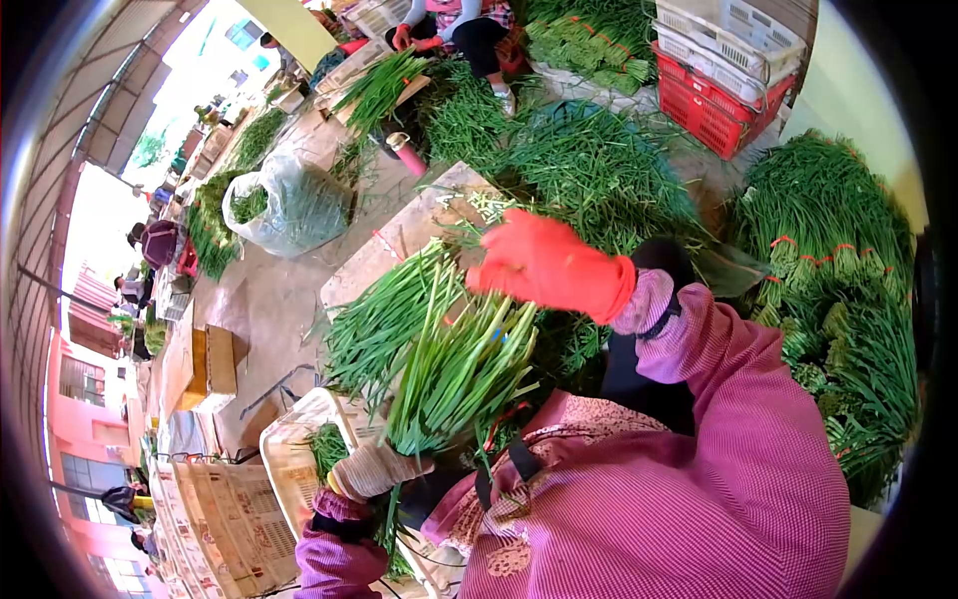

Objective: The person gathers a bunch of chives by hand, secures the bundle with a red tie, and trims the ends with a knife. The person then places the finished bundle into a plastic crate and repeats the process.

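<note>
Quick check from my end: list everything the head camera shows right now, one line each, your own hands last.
Chive bunch: one, green, upright in the left hand, picture centre.
Loose chives: one spread, green, on the board behind the bunch.
Wooden board: one, pale brown, centre.
Chive heaps: several, green, around the board and far right.
Tied bundles: many, green with red bands, right.
Red crate: one, top right, under white crates.
Plastic bag: one, clear, holding greens, left of centre.
Basket: one, pale, lower left.
Co-worker: one, seated, top centre.
Left hand: pale glove, gripping the bunch's base.
Right hand: orange-red glove, on the bunch's top.
</note>
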`<action>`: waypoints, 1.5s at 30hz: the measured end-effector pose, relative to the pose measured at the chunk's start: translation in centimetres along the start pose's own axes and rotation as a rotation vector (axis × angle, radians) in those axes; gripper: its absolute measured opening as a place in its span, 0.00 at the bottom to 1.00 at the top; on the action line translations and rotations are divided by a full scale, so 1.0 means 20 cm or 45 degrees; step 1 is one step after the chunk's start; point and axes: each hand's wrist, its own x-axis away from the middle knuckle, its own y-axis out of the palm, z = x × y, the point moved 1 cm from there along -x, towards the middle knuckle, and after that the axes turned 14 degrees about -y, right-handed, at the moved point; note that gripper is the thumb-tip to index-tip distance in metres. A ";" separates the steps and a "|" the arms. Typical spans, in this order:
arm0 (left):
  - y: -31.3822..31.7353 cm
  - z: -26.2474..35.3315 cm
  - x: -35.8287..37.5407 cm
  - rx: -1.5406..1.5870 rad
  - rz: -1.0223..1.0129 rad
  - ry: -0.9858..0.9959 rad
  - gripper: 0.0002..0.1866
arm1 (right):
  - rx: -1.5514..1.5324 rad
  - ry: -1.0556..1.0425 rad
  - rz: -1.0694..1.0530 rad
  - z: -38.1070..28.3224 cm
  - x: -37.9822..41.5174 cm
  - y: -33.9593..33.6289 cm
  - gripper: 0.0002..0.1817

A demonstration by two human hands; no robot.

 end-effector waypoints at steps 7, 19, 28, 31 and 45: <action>-0.01 0.04 0.00 0.011 0.113 0.174 0.35 | -0.356 -0.009 -0.394 -0.14 0.06 0.24 0.13; 0.04 -0.01 0.16 -0.202 0.370 -0.116 0.24 | -0.277 0.671 -0.183 0.27 0.23 -0.02 0.11; 0.06 0.11 0.17 -0.334 0.634 -0.214 0.23 | -0.696 0.005 -0.272 -0.10 0.02 0.14 0.14; 0.05 0.09 0.16 -0.388 0.608 -0.149 0.33 | -0.454 -0.155 -0.459 -0.15 0.06 0.25 0.16; 0.08 -0.07 0.19 0.031 0.554 -0.164 0.20 | 0.911 0.020 -0.257 0.22 0.20 -0.01 0.17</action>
